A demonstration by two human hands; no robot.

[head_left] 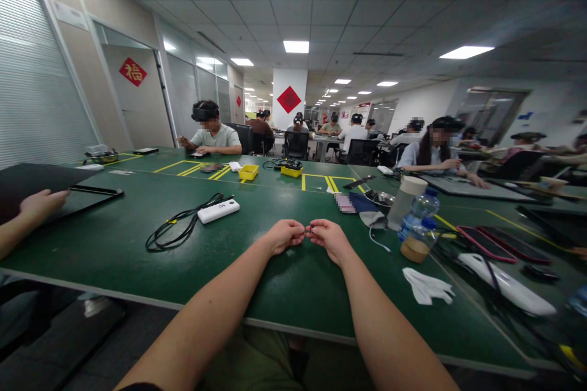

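Above the near part of the green table [257, 275], my left hand [285, 236] and my right hand [328, 239] meet in front of me, fingertips almost touching. Both are closed in a pinch. A tiny dark piece [309, 229] shows between the fingertips, too small to name. To the left of my hands lies a white power bank [219, 211] beside a coiled black cable [172, 229]. On the right are a crumpled white tissue [427, 287] and a cup with brown drink [416, 247].
Water bottles [424, 204], a pale cylinder [406, 201] and a metal bowl [380, 198] stand to the right. Yellow trays [248, 172] sit farther back. Another person's hand [43, 204] holds a dark panel at left. Co-workers sit across the table.
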